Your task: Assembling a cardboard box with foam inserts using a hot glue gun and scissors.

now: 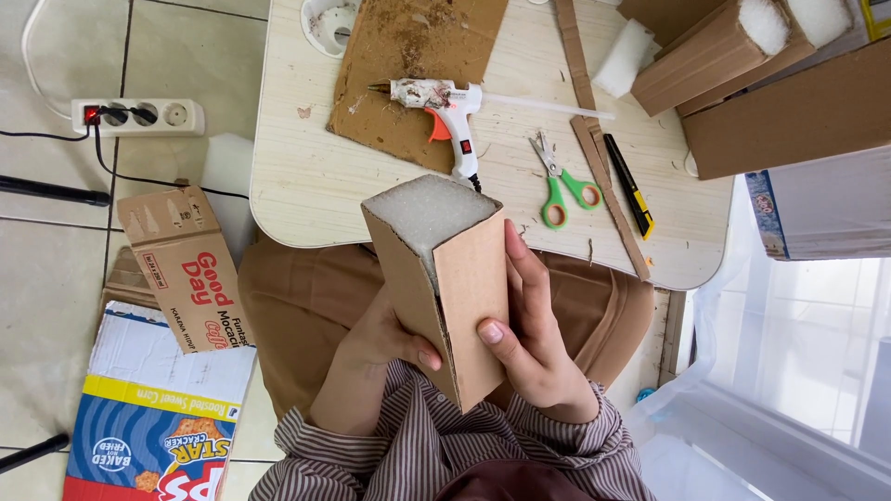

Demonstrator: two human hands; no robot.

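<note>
My left hand (385,339) and right hand (529,334) have their fingers clamped on the cardboard-wrapped foam block (441,278), its wrapping done, its top uncovered, glue gun (445,107) beyond it.

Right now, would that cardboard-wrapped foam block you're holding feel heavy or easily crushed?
Probably light: the cardboard-wrapped foam block shows white foam at its open end. It looks fairly stiff, since both the left hand and the right hand grip flat, undented faces. Hard squeezing might crease the cardboard.

A white glue gun (452,113), green-handled scissors (562,184) and a yellow-black utility knife (630,186) lie on the table (306,176).
</note>
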